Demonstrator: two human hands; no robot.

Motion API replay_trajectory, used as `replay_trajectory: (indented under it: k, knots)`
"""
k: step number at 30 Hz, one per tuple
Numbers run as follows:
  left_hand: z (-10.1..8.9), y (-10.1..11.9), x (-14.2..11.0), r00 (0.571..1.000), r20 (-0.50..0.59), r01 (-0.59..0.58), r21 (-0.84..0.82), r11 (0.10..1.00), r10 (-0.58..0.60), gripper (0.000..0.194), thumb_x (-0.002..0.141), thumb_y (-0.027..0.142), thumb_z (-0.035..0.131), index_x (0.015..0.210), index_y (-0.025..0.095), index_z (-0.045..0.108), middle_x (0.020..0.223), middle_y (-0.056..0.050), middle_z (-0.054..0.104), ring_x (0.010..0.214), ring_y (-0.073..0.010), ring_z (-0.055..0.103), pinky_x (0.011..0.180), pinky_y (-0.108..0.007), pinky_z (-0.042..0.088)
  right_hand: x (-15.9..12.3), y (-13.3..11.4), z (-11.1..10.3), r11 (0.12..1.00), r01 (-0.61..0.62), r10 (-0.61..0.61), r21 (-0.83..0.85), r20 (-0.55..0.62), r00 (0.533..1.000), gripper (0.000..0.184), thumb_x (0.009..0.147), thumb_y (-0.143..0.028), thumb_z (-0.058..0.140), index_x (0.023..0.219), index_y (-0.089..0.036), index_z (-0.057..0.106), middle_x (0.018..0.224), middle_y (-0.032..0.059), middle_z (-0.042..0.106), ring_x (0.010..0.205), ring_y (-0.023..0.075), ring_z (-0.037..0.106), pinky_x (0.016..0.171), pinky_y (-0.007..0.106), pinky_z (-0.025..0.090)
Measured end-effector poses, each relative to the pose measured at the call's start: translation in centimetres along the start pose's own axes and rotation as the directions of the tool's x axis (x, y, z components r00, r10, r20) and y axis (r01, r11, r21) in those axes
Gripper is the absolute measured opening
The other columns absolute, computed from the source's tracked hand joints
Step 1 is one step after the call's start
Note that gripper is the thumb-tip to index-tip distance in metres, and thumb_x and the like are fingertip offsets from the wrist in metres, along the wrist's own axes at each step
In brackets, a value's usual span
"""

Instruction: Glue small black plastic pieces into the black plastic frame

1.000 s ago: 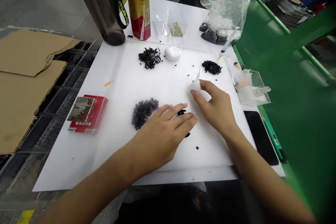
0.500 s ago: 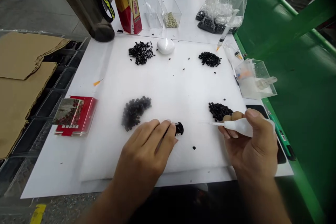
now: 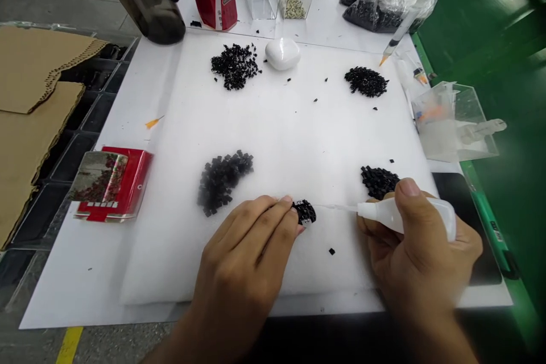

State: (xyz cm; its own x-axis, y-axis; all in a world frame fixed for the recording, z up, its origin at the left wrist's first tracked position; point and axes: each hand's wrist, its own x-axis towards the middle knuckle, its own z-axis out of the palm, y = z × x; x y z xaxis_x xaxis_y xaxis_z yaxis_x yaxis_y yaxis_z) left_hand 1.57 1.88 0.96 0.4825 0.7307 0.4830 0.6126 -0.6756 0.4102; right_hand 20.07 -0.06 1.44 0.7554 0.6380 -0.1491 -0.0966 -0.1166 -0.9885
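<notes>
So, how far along had things got?

Early on, I'd judge. A small black clump (image 3: 304, 211) was held at the fingertips of the left hand (image 3: 243, 261), just above the white padded sheet's (image 3: 273, 136) lower edge. Most of the loose pieces looked untouched: a black pile (image 3: 224, 182) lay to its left, a second pile (image 3: 379, 182) to its right, and two more piles (image 3: 235, 66) further up.

What about the other hand?

The right hand (image 3: 422, 244) was clenched around a white squeeze bottle (image 3: 405, 217), its thin nozzle (image 3: 336, 207) pointing at the clump. The tip was very near, but I couldn't tell whether it touched.

Had anything changed?

Yes, half a second earlier that nozzle had been further from the clump.
</notes>
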Motion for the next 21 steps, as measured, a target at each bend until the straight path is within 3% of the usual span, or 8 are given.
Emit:
replay_trajectory:
  k: [4,10,21]
  knots:
    - [-0.01,-0.04,0.04,1.0,0.007,0.006,-0.009,1.0,-0.006,0.02,0.093,0.004,0.07,0.112,0.006,0.074,0.114,-0.012,0.076,0.11,-0.0236,0.07,0.097,-0.041,0.063,0.03,0.13,-0.06,1.0,0.029,-0.028,-0.013,0.009,1.0,0.051,0.073,-0.036,0.09,0.057,-0.022,0.044,0.057,-0.0047,0.031,0.049,0.0106,0.032,0.037,0.026,0.03]
    - [0.16,-0.17,0.01,1.0,-0.004,0.012,-0.018,1.0,-0.012,0.019,0.092,0.003,0.071,0.111,0.006,0.074,0.113,-0.011,0.077,0.109,-0.0235,0.07,0.097,-0.041,0.064,-0.19,-0.05,0.03,1.0,0.016,-0.016,0.009,0.021,1.0,0.04,0.069,-0.03,0.092,0.063,-0.023,0.053,0.056,-0.0041,0.034,0.048,0.0123,0.032,0.036,0.027,0.024]
    - [0.09,-0.28,0.06,0.999,0.003,0.039,-0.051,0.998,-0.038,0.019,0.092,0.004,0.071,0.11,0.008,0.075,0.113,-0.01,0.077,0.11,-0.0222,0.07,0.099,-0.038,0.063,-0.27,-0.16,0.33,0.998,0.055,-0.055,0.003,0.041,0.998,0.042,0.077,-0.032,0.088,0.061,-0.024,0.05,0.053,-0.0048,0.032,0.045,0.0117,0.031,0.034,0.027,0.025]
